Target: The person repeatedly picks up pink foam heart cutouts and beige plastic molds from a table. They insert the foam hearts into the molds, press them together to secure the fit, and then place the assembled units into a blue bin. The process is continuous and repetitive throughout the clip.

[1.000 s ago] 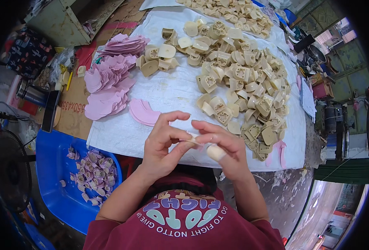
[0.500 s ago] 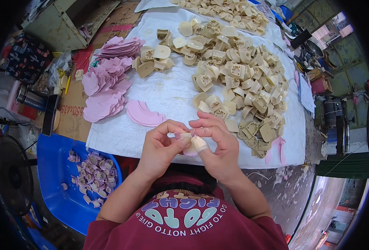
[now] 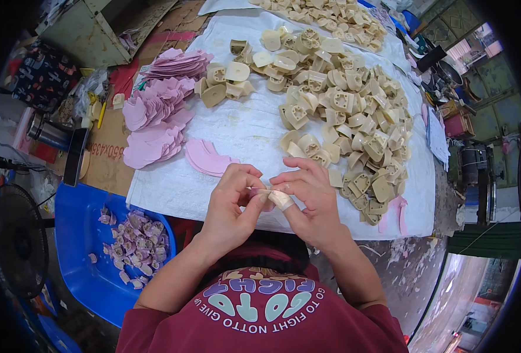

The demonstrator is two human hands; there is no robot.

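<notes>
In front of my chest, at the table's near edge, both hands meet fingertip to fingertip over a small pink-covered heel piece point(image 3: 259, 192). My left hand point(image 3: 232, 203) pinches it between thumb and fingers. On the other side, my right hand point(image 3: 310, 203) is closed on it too, with pale tape wrapped round the thumb. Fingers hide most of the piece. Just beyond my left hand lies a small fan of curved pink sheet pieces point(image 3: 206, 159). A large heap of beige plastic shoe heels point(image 3: 360, 112) spreads beyond my right hand.
Stacked pink cut-outs point(image 3: 154, 147) lie at the table's left. Below them stands a blue tub point(image 3: 84, 273) with pink-covered pieces. A phone point(image 3: 76, 156) and fan point(image 3: 16, 241) are at far left. Two pink strips point(image 3: 401, 215) lie by the right front edge.
My fingers have closed in round the piece, so less of it shows. Both hands stay together at the table's edge. The whole view has shifted slightly.
</notes>
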